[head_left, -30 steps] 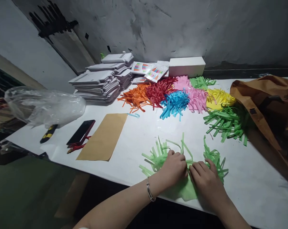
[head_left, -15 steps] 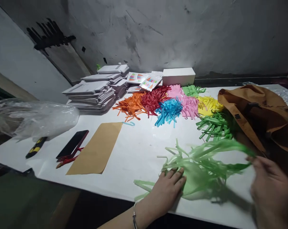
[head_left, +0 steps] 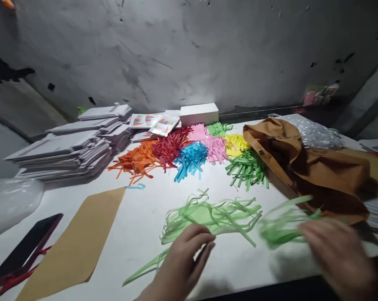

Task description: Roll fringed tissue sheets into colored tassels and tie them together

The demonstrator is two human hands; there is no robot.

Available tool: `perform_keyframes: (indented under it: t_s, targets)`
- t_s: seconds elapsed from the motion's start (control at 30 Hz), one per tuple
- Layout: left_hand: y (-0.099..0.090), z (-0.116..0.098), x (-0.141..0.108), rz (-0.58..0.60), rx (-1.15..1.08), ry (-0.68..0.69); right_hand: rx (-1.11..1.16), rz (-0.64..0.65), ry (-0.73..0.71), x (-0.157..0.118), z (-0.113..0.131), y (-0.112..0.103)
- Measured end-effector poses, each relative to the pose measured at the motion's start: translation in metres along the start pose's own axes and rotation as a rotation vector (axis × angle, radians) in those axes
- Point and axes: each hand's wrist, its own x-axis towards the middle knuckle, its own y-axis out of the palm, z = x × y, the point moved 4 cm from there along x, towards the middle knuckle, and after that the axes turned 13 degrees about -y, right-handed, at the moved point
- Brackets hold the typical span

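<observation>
Head view: pale-green fringe (head_left: 204, 215) well inside table edge (head_left: 258, 284)

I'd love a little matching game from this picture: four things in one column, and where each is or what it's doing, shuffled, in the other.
1. Right hand
2. White box
3. Brown sheet
4. Blue bunch

A. Just right of the dark phone in the picture
B. Between the red bunch and a pink bunch
C. Holding green strips
D. At the back, near the wall

Pairs: 1-C, 2-D, 3-A, 4-B
</observation>
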Motion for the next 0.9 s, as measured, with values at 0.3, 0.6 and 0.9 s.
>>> perform_keyframes:
  t_s: [0.3, 0.6, 0.9]
  targets:
    - [0.082, -0.05, 0.04, 0.534, -0.875, -0.606, 0.159, -0.094, -0.129, 0.047, 0.058, 0.02]
    - [0.135, -0.059, 0.049, 0.303, -1.21, -0.726, 0.544, -0.352, 0.442, -0.005, 0.039, 0.036]
    - [0.146, -0.082, 0.09, 0.37, -0.408, 0.117, 0.349, -0.477, 0.67, -0.041, 0.024, 0.052]
